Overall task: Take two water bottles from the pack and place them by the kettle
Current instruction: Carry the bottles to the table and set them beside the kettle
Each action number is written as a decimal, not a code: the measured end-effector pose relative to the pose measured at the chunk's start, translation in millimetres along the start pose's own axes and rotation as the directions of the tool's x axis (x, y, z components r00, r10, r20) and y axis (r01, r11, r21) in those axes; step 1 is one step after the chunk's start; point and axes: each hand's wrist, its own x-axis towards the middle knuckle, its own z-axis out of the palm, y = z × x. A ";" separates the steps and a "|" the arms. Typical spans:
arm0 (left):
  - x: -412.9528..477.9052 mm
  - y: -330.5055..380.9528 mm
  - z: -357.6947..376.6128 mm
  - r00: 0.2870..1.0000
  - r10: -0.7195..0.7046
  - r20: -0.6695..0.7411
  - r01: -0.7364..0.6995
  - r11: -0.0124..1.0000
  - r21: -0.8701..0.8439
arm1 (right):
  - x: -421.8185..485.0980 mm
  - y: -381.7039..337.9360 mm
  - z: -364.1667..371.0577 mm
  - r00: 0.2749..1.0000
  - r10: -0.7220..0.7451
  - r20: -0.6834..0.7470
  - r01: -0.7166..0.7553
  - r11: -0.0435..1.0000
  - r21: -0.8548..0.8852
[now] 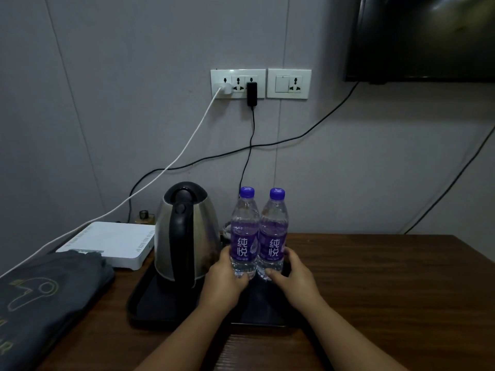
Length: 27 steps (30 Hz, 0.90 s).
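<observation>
Both hands, left hand (227,274) gripping left bottle (244,234) and right hand (292,277) gripping right bottle (273,234), are standing them upright just right of the kettle (184,231), leaving only release.

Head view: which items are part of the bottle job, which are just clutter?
In the job: left bottle, right bottle, kettle, black tray, left hand and right hand, each gripping a bottle.

Lying about: white box, folded dark cloth, wall sockets, cables, screen.
</observation>
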 end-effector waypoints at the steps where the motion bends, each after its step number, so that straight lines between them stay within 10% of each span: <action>1: -0.1 0.4 0.0 1.000 -0.002 -0.005 0.002 1.000 -0.001 | 0.0 0.4 0.0 1.000 0.000 0.000 0.000 1.000 0.002; 27: 1.0 -0.2 1.8 1.000 -0.010 -0.018 0.010 0.999 -0.032 | -3.5 -3.5 -1.6 1.000 0.004 0.024 -0.005 1.000 0.028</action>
